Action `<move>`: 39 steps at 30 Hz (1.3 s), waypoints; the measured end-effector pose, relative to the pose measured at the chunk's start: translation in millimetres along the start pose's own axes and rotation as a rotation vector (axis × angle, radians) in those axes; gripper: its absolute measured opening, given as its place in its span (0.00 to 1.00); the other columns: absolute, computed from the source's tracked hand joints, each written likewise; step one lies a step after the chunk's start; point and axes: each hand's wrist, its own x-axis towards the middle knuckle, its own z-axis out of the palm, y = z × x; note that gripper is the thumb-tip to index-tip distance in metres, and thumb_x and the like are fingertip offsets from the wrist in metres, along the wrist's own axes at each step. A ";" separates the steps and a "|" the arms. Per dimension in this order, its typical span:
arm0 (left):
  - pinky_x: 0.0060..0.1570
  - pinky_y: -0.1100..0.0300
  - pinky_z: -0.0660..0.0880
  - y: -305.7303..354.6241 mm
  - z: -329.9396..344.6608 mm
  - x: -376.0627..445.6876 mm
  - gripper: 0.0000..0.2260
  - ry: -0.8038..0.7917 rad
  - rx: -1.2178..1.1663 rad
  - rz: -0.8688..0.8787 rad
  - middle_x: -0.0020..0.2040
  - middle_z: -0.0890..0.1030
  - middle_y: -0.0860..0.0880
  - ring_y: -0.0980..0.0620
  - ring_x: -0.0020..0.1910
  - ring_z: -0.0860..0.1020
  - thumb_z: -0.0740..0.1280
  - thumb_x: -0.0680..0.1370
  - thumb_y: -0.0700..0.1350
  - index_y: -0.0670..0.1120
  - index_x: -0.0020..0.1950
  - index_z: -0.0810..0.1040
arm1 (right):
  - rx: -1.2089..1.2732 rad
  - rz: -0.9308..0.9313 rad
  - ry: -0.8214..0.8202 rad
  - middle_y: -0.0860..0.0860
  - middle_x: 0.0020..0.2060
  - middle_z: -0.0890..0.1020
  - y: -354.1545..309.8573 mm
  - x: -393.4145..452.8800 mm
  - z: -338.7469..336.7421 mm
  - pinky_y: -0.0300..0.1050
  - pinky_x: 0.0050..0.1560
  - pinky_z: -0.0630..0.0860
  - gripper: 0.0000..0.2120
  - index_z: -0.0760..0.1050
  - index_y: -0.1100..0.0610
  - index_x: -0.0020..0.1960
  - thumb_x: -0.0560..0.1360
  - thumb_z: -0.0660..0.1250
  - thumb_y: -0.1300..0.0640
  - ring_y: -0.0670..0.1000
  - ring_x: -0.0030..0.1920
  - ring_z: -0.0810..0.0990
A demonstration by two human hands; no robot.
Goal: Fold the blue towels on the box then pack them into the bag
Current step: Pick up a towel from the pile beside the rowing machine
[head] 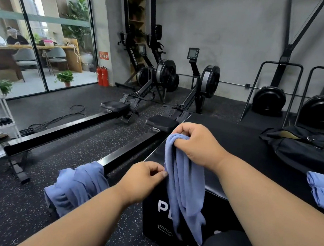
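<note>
right hand (197, 145) has the towel (185, 187) bunched up top, dangling over the box (246, 145) front, left hand (144, 179) pinching its edge, so I'd find both corners and spread it flat on top before folding

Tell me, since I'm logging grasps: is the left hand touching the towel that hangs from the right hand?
Touching. The head view shows the left hand pinching the hanging towel at its edge, while the right hand grips its top.

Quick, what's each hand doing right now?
Left hand: pinches the hanging blue towel's edge.
Right hand: grips that towel's top.
</note>
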 end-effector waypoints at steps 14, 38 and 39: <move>0.45 0.54 0.72 51.2 -33.0 21.1 0.10 0.128 -0.617 -0.159 0.42 0.81 0.46 0.49 0.42 0.76 0.62 0.85 0.47 0.46 0.50 0.80 | -0.472 0.361 0.115 0.47 0.53 0.80 82.5 -6.6 1.2 0.50 0.57 0.76 0.24 0.78 0.43 0.60 0.68 0.76 0.35 0.53 0.56 0.79; 0.61 0.45 0.71 88.3 -174.5 -1.1 0.19 0.300 -0.645 -0.051 0.56 0.78 0.35 0.41 0.56 0.76 0.59 0.86 0.43 0.28 0.67 0.72 | 0.385 0.442 -0.199 0.46 0.71 0.76 65.0 -8.6 132.8 0.50 0.77 0.66 0.24 0.69 0.49 0.77 0.85 0.60 0.42 0.46 0.71 0.73; 0.63 0.45 0.72 87.1 -174.9 -1.2 0.19 0.306 -0.660 -0.051 0.57 0.78 0.35 0.41 0.57 0.77 0.59 0.86 0.43 0.27 0.68 0.72 | 0.411 0.439 -0.209 0.47 0.71 0.76 63.6 -8.9 135.6 0.50 0.77 0.67 0.25 0.68 0.49 0.78 0.84 0.60 0.41 0.47 0.71 0.73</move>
